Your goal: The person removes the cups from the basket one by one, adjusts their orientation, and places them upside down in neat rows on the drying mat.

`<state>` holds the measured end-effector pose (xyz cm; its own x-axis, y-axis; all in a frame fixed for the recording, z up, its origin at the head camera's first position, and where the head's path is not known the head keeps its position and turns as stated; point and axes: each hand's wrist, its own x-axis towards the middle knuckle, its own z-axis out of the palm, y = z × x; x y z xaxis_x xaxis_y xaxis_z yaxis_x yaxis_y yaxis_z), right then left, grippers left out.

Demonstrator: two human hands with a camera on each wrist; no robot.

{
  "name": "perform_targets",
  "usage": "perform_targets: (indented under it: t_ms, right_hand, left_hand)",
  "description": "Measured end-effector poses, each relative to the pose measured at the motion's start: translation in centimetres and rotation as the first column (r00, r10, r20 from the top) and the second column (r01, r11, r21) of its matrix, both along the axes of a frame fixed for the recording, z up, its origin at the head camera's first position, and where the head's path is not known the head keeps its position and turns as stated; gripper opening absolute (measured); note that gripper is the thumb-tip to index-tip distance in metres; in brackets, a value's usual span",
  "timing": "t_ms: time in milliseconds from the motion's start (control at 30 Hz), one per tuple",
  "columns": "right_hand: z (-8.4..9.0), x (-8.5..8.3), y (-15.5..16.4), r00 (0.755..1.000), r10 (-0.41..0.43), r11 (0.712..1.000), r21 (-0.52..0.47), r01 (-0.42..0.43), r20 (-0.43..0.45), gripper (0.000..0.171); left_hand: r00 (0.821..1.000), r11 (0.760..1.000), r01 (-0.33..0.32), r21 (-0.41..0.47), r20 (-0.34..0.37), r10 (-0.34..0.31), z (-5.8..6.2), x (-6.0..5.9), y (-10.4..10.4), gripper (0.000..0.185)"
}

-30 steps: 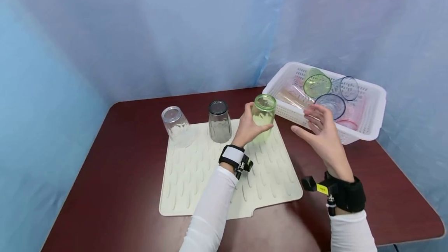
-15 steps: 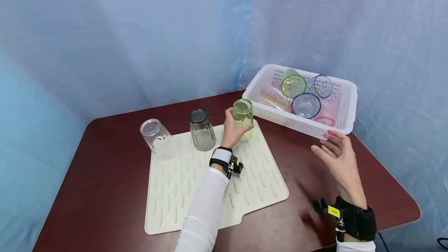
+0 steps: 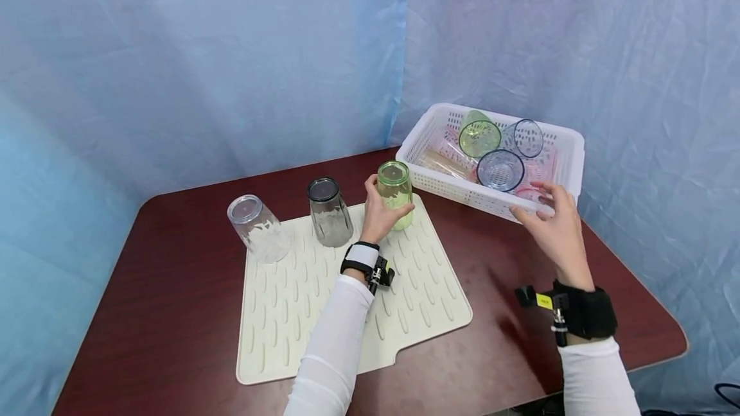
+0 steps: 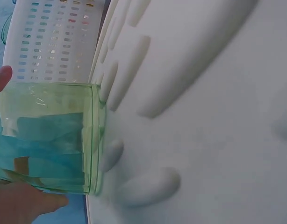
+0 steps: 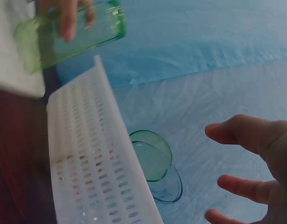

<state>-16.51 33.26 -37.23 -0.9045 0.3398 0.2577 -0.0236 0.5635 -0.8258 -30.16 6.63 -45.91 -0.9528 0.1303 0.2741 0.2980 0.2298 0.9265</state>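
My left hand (image 3: 381, 217) grips a green drinking glass (image 3: 395, 191) that stands upside down at the far right of the cream ridged drying mat (image 3: 289, 320). In the left wrist view, the rim of this green glass (image 4: 94, 140) meets the mat, with thumb and fingers on either side. My right hand (image 3: 556, 233), fingers spread and slightly bent, hovers by the front right of the white basket (image 3: 457, 192), holding nothing. Left of the green glass, a grey glass (image 3: 331, 216) and a clear glass (image 3: 257, 228) stand upside down along the mat's far edge.
Several glasses lie in the basket, among them a green one (image 3: 480, 140), a dark blue-rimmed one (image 3: 500, 171) and a pink one (image 3: 530, 193). Both basket and mat are on a dark red table (image 3: 173, 287). Blue curtains (image 3: 260, 63) hang behind.
My head view has shifted, moving the scene leftward. The left hand stays around the green glass on the mat. My right hand drew back from the basket, then moved toward its front right corner again.
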Motion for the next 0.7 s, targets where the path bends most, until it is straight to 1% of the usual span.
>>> perform_targets:
  t_ms: [33,100,133,167,233,333,400,467,533,600,667,700]
  right_hand:
    - [0.2,-0.7,0.0,1.0,-0.009,0.998,0.063,0.01,-0.019,0.066]
    - [0.5,-2.1,-0.1,0.998,-0.018,0.985,0.17,0.027,-0.058,0.065]
    - [0.7,-2.9,-0.1,0.998,-0.018,0.976,0.217,0.031,-0.062,0.066]
    - [0.6,-3.8,0.2,0.997,-0.026,0.963,0.266,0.043,-0.066,0.069]
    - [1.0,-5.1,0.4,0.999,-0.027,0.945,0.324,0.037,-0.034,0.071]
    - [1.9,-6.8,0.9,0.998,-0.045,0.916,0.402,0.024,0.043,0.074]
    - [2.7,-7.7,1.0,0.994,-0.056,0.896,0.443,0.007,0.098,0.072]
    - [3.0,-8.6,1.1,0.983,-0.087,0.875,0.484,-0.001,0.159,0.072]
    - [3.1,-9.3,1.3,0.964,-0.116,0.861,0.508,-0.023,0.239,0.075]
    - [3.0,-9.9,1.4,0.939,-0.14,0.858,0.513,-0.044,0.314,0.081]
    - [3.0,-10.2,1.5,0.917,-0.15,0.856,0.513,-0.067,0.371,0.087]
    - [3.1,-10.3,1.6,0.909,-0.146,0.858,0.508,-0.079,0.389,0.088]
  left_hand:
    - [1.0,1.0,0.0,0.0,-0.006,0.0,0.1,0.0,0.0,0.093]
    - [1.0,1.0,-0.001,-0.006,-0.016,0.001,0.4,0.0,-0.1,0.095]
    - [1.0,1.0,-0.001,-0.012,-0.023,0.001,0.6,0.1,-0.1,0.096]
    - [1.0,1.0,-0.002,-0.024,-0.029,0.001,0.9,0.2,-0.1,0.097]
    - [0.999,0.999,0.008,-0.039,-0.046,-0.009,1.8,0.4,-0.1,0.099]
    - [0.994,0.997,0.029,-0.066,-0.1,-0.035,3.2,0.8,0.2,0.102]
    - [0.988,0.996,0.039,-0.085,-0.146,-0.051,4.3,1.3,0.2,0.102]
    - [0.981,0.993,0.045,-0.111,-0.185,-0.065,5.3,2.0,0.2,0.102]
    - [0.971,0.989,0.047,-0.138,-0.226,-0.078,6.3,2.8,0.1,0.101]
    - [0.956,0.986,0.049,-0.158,-0.278,-0.092,7.1,3.8,0.1,0.1]
    - [0.933,0.985,0.053,-0.167,-0.343,-0.108,7.7,4.7,0.3,0.098]
    - [0.917,0.984,0.056,-0.168,-0.381,-0.117,7.9,5.1,0.5,0.097]
